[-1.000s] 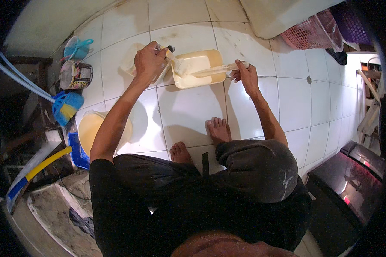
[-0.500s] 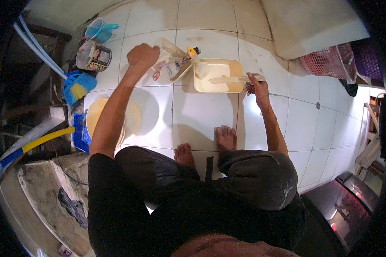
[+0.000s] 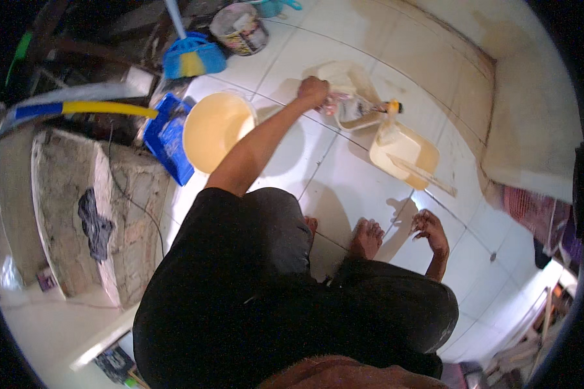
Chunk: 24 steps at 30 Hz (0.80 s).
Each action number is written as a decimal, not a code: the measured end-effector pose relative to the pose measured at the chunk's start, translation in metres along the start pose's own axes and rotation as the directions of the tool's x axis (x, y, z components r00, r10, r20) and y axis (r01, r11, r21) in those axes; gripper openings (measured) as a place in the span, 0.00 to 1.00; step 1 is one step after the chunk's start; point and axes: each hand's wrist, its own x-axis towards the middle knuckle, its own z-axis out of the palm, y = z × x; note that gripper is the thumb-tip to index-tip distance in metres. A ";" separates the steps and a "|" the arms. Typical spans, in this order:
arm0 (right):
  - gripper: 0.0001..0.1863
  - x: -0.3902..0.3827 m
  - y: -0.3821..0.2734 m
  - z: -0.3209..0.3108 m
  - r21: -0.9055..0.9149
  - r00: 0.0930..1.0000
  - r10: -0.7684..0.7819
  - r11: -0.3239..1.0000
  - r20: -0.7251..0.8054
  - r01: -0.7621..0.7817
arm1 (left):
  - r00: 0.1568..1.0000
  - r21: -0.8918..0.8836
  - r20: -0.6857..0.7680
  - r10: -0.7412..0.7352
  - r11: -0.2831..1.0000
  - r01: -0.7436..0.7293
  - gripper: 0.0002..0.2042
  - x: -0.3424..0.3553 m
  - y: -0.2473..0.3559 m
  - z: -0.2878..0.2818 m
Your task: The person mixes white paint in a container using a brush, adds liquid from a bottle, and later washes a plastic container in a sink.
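Note:
My left hand [image 3: 315, 92] is closed at the near-left side of a cream container [image 3: 353, 74] with several tools and a crumpled clear-and-pink item inside; what my fingers grip is hidden. To its right sits a cream rectangular tray [image 3: 425, 155]. A paintbrush [image 3: 388, 129] with a yellow-and-black handle leans at the tray's far-left corner. Across the tray lies a pale, flat stick-like tool [image 3: 425, 176], one end jutting past the near-right rim. Apart from the tray, my right hand [image 3: 429, 232] hangs above the tiles, its fingers loosely curled and apart, holding nothing.
A cream bucket [image 3: 201, 133] stands at the left beside a blue dustpan [image 3: 167, 144]. Farther back are a blue broom [image 3: 193, 59], a stained pail [image 3: 240, 34] and a teal dipper [image 3: 272, 6]. A pink basket [image 3: 527, 209] stands at the right by the wall.
My right hand has let go of the stick-like tool, left it across the tray, and drawn back toward me. The view has turned; my left hand stays closed by the cream container.

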 end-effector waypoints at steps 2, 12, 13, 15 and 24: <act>0.21 -0.002 0.000 0.011 0.034 0.998 0.018 0.999 -0.057 -0.016 | 0.993 -0.245 -0.038 -0.116 0.964 0.104 0.13 0.007 0.029 -0.004; 0.19 -0.002 0.011 0.015 0.062 0.997 0.024 0.998 -0.073 -0.019 | 0.999 0.205 0.042 -0.005 0.979 -0.003 0.14 0.025 0.008 -0.011; 0.18 0.003 0.007 0.016 0.033 0.997 0.007 0.999 -0.078 -0.004 | 0.993 0.166 0.038 -0.109 0.981 0.102 0.14 0.028 -0.016 -0.009; 0.16 0.015 0.004 0.015 0.045 1.000 -0.014 0.999 -0.012 0.015 | 0.966 0.166 0.025 -0.256 0.954 0.248 0.18 0.021 -0.060 -0.008; 0.19 -0.014 -0.009 0.010 0.027 0.979 0.173 0.984 0.112 -0.177 | 0.992 0.525 0.109 -0.064 0.851 -0.003 0.18 0.056 -0.043 -0.068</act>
